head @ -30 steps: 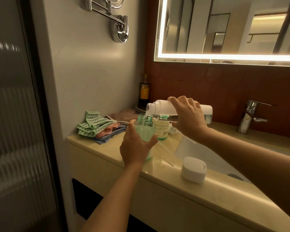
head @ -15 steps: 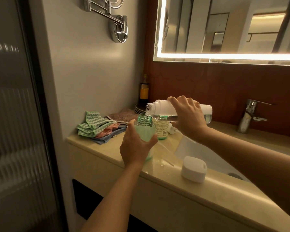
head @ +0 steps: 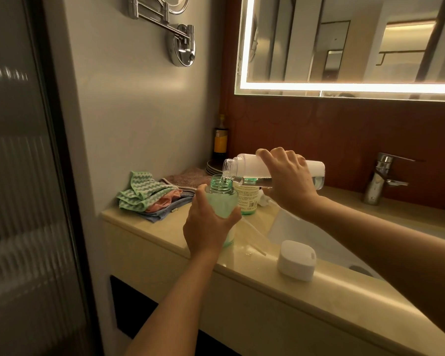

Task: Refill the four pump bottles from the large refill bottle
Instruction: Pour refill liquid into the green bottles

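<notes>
My left hand [head: 207,228] grips a green translucent bottle [head: 222,200] with its cap off, upright on the beige counter [head: 254,278]. My right hand [head: 288,181] holds a clear white-topped refill bottle [head: 244,167] tipped nearly level, its open mouth just over the green bottle's neck, and a thin clear stream falls into it. Behind them stands a second green bottle with a printed label [head: 248,199], partly hidden. A white pump head [head: 263,200] lies beside it, mostly hidden by my right wrist.
A white rounded cap or dispenser [head: 296,260] sits on the counter edge by the white sink basin [head: 301,235]. Folded cloths [head: 149,195] and stacked plates [head: 215,167] lie at the back left, with a dark bottle [head: 221,145] in the corner. A chrome tap [head: 380,179] stands at the right.
</notes>
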Available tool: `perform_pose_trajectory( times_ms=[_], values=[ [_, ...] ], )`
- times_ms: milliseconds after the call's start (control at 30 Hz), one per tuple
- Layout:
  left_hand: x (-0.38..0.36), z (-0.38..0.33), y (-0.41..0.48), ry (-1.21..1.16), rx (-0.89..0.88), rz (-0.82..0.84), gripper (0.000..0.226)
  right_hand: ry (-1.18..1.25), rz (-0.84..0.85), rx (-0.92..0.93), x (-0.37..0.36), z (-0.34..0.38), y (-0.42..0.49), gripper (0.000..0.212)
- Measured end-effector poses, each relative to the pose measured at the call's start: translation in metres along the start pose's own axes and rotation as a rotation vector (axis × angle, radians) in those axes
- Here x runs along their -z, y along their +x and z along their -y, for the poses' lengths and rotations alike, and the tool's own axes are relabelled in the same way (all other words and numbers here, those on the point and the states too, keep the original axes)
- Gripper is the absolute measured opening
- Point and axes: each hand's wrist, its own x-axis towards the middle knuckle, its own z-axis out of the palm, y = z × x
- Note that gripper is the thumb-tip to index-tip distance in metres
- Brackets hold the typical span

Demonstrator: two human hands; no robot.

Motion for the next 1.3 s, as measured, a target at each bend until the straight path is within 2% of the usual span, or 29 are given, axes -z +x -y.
perform_pose_trajectory(
  times_ms=[1300],
  values=[
    [-0.0029,0.0034,0.0012,-0.002,-0.025,-0.012,0.084,-0.047,0.012,0.018,0.0025,0.0007,0.0020,0.064]
  ],
)
